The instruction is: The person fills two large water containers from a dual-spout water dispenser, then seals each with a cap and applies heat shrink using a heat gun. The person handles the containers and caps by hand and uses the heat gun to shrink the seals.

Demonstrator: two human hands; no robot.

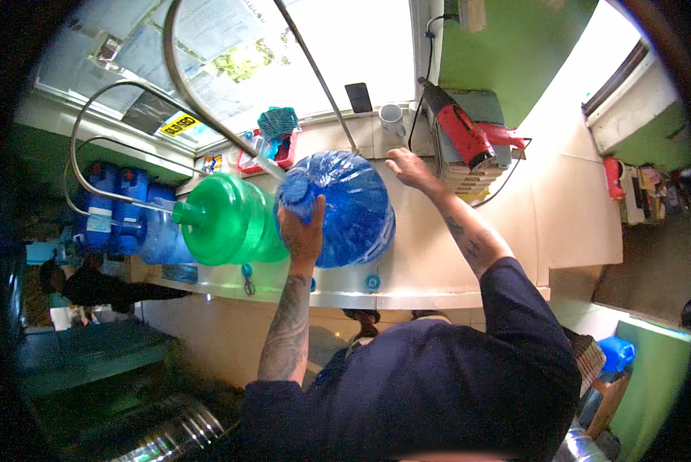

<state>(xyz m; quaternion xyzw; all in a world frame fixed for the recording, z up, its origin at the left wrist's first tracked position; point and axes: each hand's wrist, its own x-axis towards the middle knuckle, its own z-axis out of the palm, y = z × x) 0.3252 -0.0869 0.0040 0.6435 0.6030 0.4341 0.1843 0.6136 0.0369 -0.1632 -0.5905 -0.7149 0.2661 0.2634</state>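
Observation:
A large blue water jug (351, 213), which seems wrapped in shiny clear plastic film, stands on the tiled counter before me. My left hand (301, 231) grips it at the neck, thumb up beside the blue top (295, 187). From above, a curved metal pipe (204, 110) comes down with its pale end close to that top; whether it enters the jug is hidden. To the left, a green water jug (224, 219) touches or nearly touches the blue one. Beyond the blue jug's right side, my right hand (410, 167) hovers near a white mug (391, 119), fingers loosely bent, nothing visible in them.
A red heat gun (458, 124) rests on stacked items at the right, its cord trailing. Blue jugs (129, 202) line the left end. A red basket (267, 151) sits by the window. Scissors (248, 283) and a blue cap (372, 282) lie along the counter's front edge (426, 301).

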